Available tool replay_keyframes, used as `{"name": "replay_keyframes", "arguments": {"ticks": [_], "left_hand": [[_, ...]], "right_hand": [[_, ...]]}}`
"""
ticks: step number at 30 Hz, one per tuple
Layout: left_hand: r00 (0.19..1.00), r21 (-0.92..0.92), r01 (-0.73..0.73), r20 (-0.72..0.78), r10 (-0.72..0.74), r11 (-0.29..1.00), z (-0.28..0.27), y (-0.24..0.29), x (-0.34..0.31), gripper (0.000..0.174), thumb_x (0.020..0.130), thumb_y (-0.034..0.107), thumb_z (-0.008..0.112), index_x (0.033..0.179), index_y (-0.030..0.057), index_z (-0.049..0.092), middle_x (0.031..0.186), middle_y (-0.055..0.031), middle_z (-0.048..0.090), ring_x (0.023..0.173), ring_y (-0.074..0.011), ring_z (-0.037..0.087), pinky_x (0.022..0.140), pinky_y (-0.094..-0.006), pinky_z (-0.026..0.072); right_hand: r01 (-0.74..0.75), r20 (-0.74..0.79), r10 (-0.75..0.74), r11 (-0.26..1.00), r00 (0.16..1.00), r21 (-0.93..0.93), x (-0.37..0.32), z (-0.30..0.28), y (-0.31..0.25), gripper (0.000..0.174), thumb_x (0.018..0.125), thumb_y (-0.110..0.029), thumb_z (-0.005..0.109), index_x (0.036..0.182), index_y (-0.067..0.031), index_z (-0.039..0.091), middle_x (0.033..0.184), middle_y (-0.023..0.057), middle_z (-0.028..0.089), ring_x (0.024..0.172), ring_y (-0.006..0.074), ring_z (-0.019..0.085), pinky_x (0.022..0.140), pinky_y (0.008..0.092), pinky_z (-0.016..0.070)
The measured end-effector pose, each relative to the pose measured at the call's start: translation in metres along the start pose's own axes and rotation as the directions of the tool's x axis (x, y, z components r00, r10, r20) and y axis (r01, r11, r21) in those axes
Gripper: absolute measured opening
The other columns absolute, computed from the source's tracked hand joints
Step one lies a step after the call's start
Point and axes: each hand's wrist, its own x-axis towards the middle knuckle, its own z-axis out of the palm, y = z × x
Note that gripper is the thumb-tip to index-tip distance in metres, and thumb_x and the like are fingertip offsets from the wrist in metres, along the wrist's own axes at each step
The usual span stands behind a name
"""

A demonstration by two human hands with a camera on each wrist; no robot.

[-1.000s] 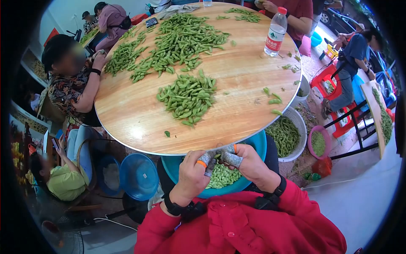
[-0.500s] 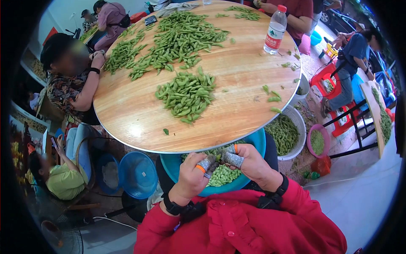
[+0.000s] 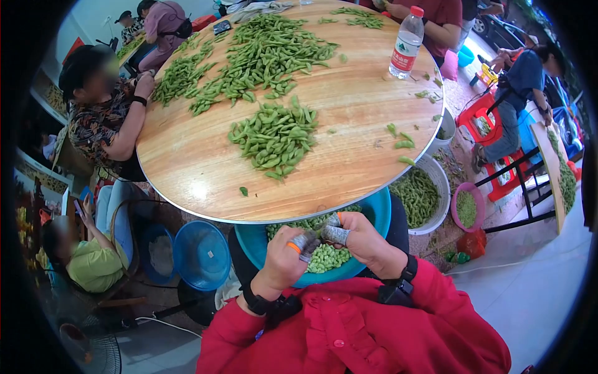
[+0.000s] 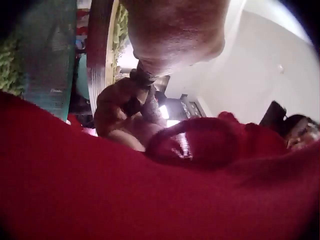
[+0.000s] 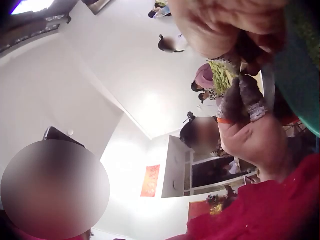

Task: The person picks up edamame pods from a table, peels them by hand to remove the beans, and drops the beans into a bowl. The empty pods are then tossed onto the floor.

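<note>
Over a teal basin (image 3: 249, 248), my left hand (image 3: 283, 254) and right hand (image 3: 369, 244) meet fingertip to fingertip. Grey wraps with orange bands cover fingers and thumbs on both. Between them they pinch a green soybean pod, mostly hidden by the fingertips. Below lie pale green shelled beans (image 3: 327, 258) in the basin. In the right wrist view, the left hand's wrapped finger and thumb point up towards the curled right hand (image 5: 230, 25). A pile of soybean pods (image 3: 274, 140) sits on the round wooden table (image 3: 349, 143) just ahead.
The table edge overhangs the basin's far side. A larger pod heap (image 3: 261, 59) and a water bottle (image 3: 406, 47) are farther back. A white basket of pods (image 3: 443, 209) and a pink bowl (image 3: 481, 215) stand right; a blue basin (image 3: 202, 255) stands left. People sit around.
The fingertips have shifted slightly and the right hand has turned a little; the pod between them shows less than before. Both hands stay over the basin.
</note>
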Motion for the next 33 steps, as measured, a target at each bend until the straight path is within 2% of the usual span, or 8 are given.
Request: {"name": "replay_keyframes", "arguments": {"ticks": [3, 8, 12, 16, 22, 26, 29, 33], "left_hand": [[0.936, -0.288, 0.336, -0.001, -0.351, 0.897, 0.004, 0.005, 0.000, 0.019, 0.067, -0.001, 0.066, 0.083, -0.0020, 0.057, 0.068, -0.0052, 0.055, 0.054, -0.0170, 0.052, 0.050, -0.0282, 0.0433], [0.540, -0.775, 0.630, 0.482, -0.690, -0.049, 0.002, -0.001, -0.002, 0.010, 0.077, 0.006, 0.062, 0.085, -0.0001, 0.058, 0.076, 0.0002, 0.059, 0.061, -0.0062, 0.052, 0.054, -0.0202, 0.0425], [0.733, -0.629, 0.639, 0.322, -0.599, 0.443, 0.003, -0.001, 0.009, 0.005, 0.082, 0.006, 0.056, 0.085, 0.0030, 0.058, 0.070, 0.0011, 0.058, 0.056, -0.0026, 0.047, 0.046, -0.0164, 0.0341], [0.599, -0.540, 0.781, 0.503, -0.623, 0.314, -0.003, -0.003, 0.005, 0.010, 0.080, -0.001, 0.050, 0.086, 0.0037, 0.056, 0.069, 0.0007, 0.057, 0.056, -0.0034, 0.048, 0.045, -0.0171, 0.0340], [0.529, -0.614, 0.772, 0.480, -0.700, 0.164, 0.030, -0.017, -0.027, 0.022, 0.073, -0.010, 0.044, 0.091, 0.0001, 0.053, 0.075, -0.0019, 0.055, 0.066, -0.0094, 0.052, 0.058, -0.0230, 0.0439], [0.670, -0.320, 0.738, 0.460, -0.583, 0.595, 0.012, -0.015, -0.029, 0.021, 0.076, -0.004, 0.048, 0.095, 0.0014, 0.054, 0.074, 0.0004, 0.053, 0.069, -0.0039, 0.048, 0.061, -0.0179, 0.0402], [0.642, -0.182, 0.722, 0.536, -0.548, 0.668, -0.004, -0.010, -0.024, 0.027, 0.075, 0.000, 0.053, 0.101, 0.0055, 0.055, 0.076, -0.0026, 0.057, 0.072, -0.0092, 0.053, 0.069, -0.0246, 0.0421], [0.717, 0.100, 0.334, 0.618, -0.322, 0.937, 0.011, -0.024, -0.044, 0.033, 0.071, 0.008, 0.059, 0.105, 0.0101, 0.055, 0.083, -0.0085, 0.061, 0.083, -0.0224, 0.056, 0.083, -0.0364, 0.0370]], "right_hand": [[0.086, 0.025, -0.088, 0.993, 0.996, 0.077, 0.001, 0.002, 0.004, 0.006, 0.082, -0.010, 0.055, 0.081, -0.0041, 0.058, 0.069, -0.0055, 0.052, 0.060, 0.0032, 0.042, 0.054, 0.0187, 0.0343], [0.304, 0.032, -0.302, 0.942, 0.953, -0.145, 0.000, 0.005, 0.003, 0.009, 0.080, -0.007, 0.056, 0.086, -0.0009, 0.058, 0.071, -0.0019, 0.054, 0.065, 0.0065, 0.047, 0.057, 0.0221, 0.0396], [0.413, 0.108, -0.419, 0.760, 0.902, -0.501, -0.006, 0.007, -0.015, 0.011, 0.075, -0.003, 0.058, 0.085, 0.0015, 0.057, 0.072, 0.0084, 0.056, 0.066, 0.0169, 0.052, 0.058, 0.0279, 0.0417], [0.491, 0.218, -0.480, 0.569, 0.850, -0.660, 0.001, 0.002, 0.003, 0.010, 0.066, -0.001, 0.059, 0.075, 0.0012, 0.055, 0.069, 0.0173, 0.051, 0.063, 0.0321, 0.051, 0.056, 0.0349, 0.0414], [0.412, 0.152, -0.482, 0.497, 0.863, -0.764, -0.002, 0.000, 0.016, 0.008, 0.065, -0.003, 0.058, 0.070, -0.0005, 0.052, 0.067, 0.0170, 0.051, 0.063, 0.0350, 0.050, 0.056, 0.0391, 0.0414], [0.183, -0.102, -0.553, 0.437, 0.827, -0.881, -0.023, -0.049, 0.003, 0.010, 0.072, -0.008, 0.059, 0.081, -0.0041, 0.061, 0.074, 0.0164, 0.058, 0.068, 0.0319, 0.056, 0.058, 0.0366, 0.0447], [-0.305, -0.427, -0.530, 0.304, 0.733, -0.902, -0.051, -0.099, -0.022, 0.013, 0.071, -0.007, 0.058, 0.082, 0.0008, 0.057, 0.074, 0.0207, 0.057, 0.072, 0.0365, 0.057, 0.059, 0.0404, 0.0436], [-0.098, -0.397, -0.514, 0.514, 0.760, -0.852, -0.055, -0.090, -0.049, 0.007, 0.072, 0.000, 0.054, 0.079, 0.0012, 0.055, 0.071, 0.0195, 0.055, 0.064, 0.0320, 0.055, 0.055, 0.0328, 0.0411]]}}
